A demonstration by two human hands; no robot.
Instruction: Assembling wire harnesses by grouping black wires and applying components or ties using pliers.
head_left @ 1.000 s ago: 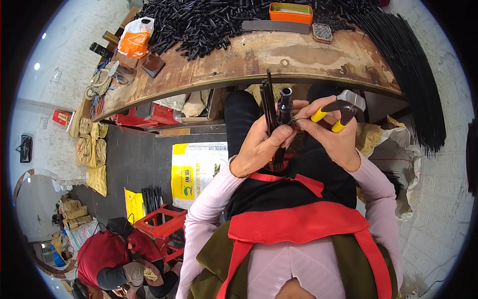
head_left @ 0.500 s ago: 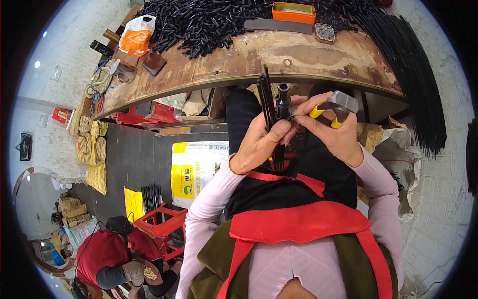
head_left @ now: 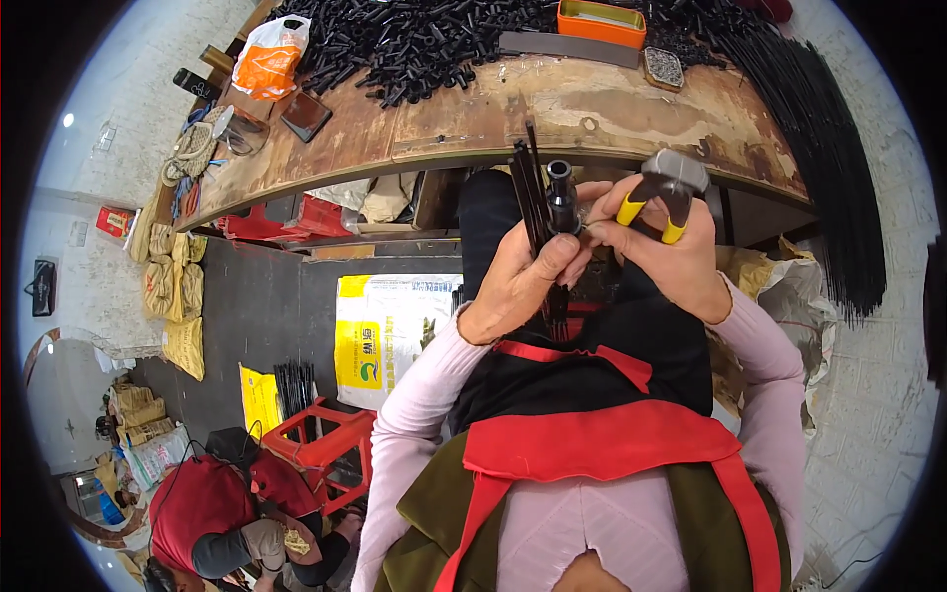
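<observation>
My left hand (head_left: 513, 281) is closed around several thin black rods (head_left: 530, 192) and a black tubular fitting (head_left: 560, 197) with a round open end facing up. The rods stand beside the fitting and run down past my palm. In my right hand (head_left: 676, 257), a pair of pincers (head_left: 674, 183) with a grey metal head and yellow handles lies across the fingers, head up. My right thumb and fingertips pinch together close against the side of the fitting. Anything between those fingertips is too small to make out. Both hands are above my lap, just in front of the bench edge.
On the wooden bench (head_left: 434, 128) lie a heap of black tubular parts (head_left: 395, 49), an orange box (head_left: 602, 22), a small tin (head_left: 663, 69) and a phone (head_left: 306, 116). Long black rods (head_left: 838, 187) hang off its right end. A co-worker (head_left: 202, 503) sits lower left by a red stool (head_left: 330, 444).
The whole view has shifted slightly. The pincers' head has tilted a little upward in my right hand. Both hands keep the same hold beside the fitting.
</observation>
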